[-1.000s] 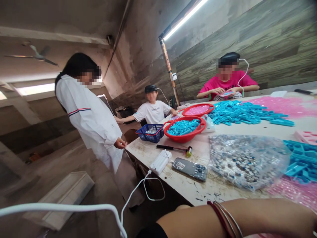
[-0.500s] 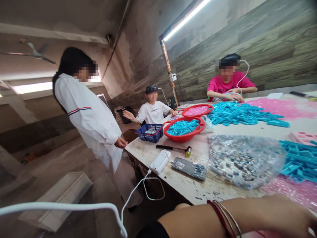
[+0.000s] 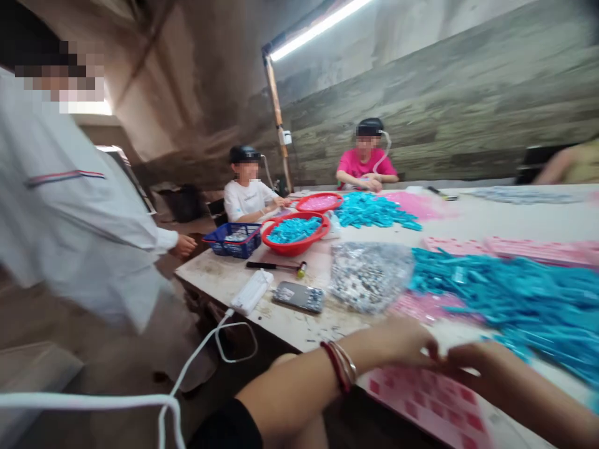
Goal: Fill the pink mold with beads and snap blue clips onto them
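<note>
My left hand [image 3: 406, 342], with a dark red band and thin metal bangles at the wrist, reaches in from the bottom. Its fingertips are pinched together against those of my right hand [image 3: 484, 365]. What the fingers hold, if anything, is too small and blurred to name. Just below both hands lies a pink tray [image 3: 421, 399] with rows of darker pink squares. Beyond my right hand spreads a heap of blue plastic pieces [image 3: 505, 290]. A clear bag of small metal and white parts [image 3: 367, 274] rests ahead of my left hand, beside pink plastic pieces [image 3: 435, 307].
A phone [image 3: 298, 297], a white power bank [image 3: 253, 291] with a cable and a hammer [image 3: 281, 267] lie leftward. Farther back stand a blue basket [image 3: 234, 242] and a red colander [image 3: 292, 249] of blue pieces. One person stands at left; others sit around the table.
My view has swung right, bringing the pink tray, more blue pieces and my right hand into sight. The seated person in white has lowered a raised hand to the table.
</note>
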Action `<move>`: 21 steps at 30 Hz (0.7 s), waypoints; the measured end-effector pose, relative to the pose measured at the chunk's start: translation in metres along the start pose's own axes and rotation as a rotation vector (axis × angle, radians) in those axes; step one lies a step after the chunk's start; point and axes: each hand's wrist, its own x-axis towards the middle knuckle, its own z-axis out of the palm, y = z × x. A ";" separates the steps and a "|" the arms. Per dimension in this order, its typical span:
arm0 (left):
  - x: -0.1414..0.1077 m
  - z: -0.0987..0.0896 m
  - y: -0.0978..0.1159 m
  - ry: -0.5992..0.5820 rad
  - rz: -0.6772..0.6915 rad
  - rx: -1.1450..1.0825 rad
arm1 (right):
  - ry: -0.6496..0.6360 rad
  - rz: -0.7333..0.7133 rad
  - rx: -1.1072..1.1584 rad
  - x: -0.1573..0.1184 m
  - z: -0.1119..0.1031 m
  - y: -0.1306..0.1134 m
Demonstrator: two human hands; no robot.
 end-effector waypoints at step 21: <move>-0.001 0.005 -0.021 0.017 0.056 -0.247 | -0.064 0.063 0.228 -0.008 -0.024 -0.023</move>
